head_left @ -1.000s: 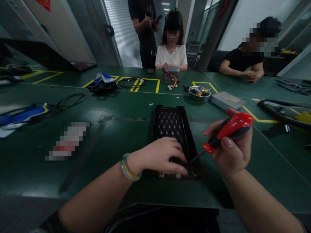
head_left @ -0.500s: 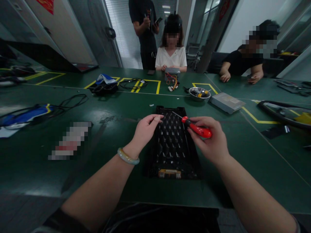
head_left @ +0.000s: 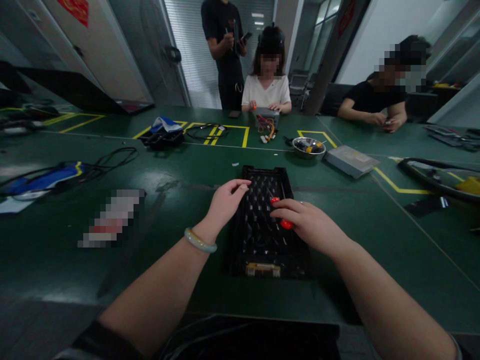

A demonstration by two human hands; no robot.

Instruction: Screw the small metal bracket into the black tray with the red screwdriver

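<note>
In front of me a long black tray-like housing [head_left: 258, 240] lies on the green table, its inside covered with a raised diamond-like pattern. A tan strip with a connector [head_left: 263, 267] sits at its near end. My right hand [head_left: 313, 222] is closed around a red-handled screwdriver [head_left: 287, 224] above the housing, its thin shaft pointing away and to the left. Over the housing's left side is my left hand [head_left: 225, 202], thumb and fingertips pinched together. Whatever lies between those fingertips is too small to make out.
A metal bowl [head_left: 308, 148] of tools and a flat grey box [head_left: 350, 161] stand beyond my right hand. A blurred-out packet [head_left: 112, 217] lies left, near a blue cabled item [head_left: 45, 180]. Across the table, a person handles a grey box with coloured wires [head_left: 267, 117].
My right hand has turned over, palm now downward, and the screwdriver has moved slightly nearer and left. My left hand stays almost in place. Across the table, both seated people's hands have moved.
</note>
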